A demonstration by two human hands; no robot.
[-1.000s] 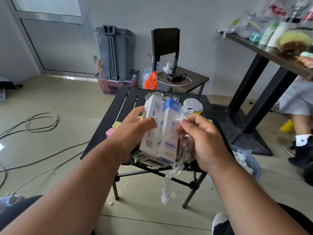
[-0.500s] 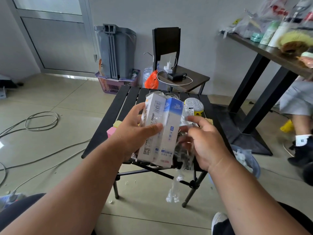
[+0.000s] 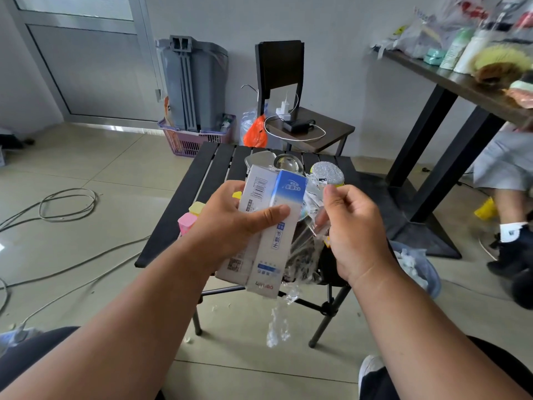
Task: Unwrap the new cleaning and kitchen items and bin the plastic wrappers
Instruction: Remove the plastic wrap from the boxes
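Basically one view, head cam, so everything comes from it. Left hand [image 3: 230, 223] grasps the two boxes [image 3: 268, 226] side by side, thumb across the blue-and-white front, fingers behind; the pair is held in the air over the near edge of the black slatted table [image 3: 207, 166], tilted a bit. Right hand [image 3: 354, 229] pinches the clear wrapper [image 3: 302, 249], which is peeled off the right side of the boxes and bunched between box and palm, with a loose tail hanging below the bottom edge. Handling call: boxes look like light, stiff cardboard, so a firm clamp across the flat faces is fine and the corners give the film something to tear against. Film looks thin, stretchy and slippery; best to take it at the bunched part near the box edge, not the tail, which would probably just stretch or snap. Bin [image 3: 415, 269] sits on the floor just right of the table, wrappers already in it, a short drop for the right hand. Risk: boxes sliding apart once the film stops binding them.
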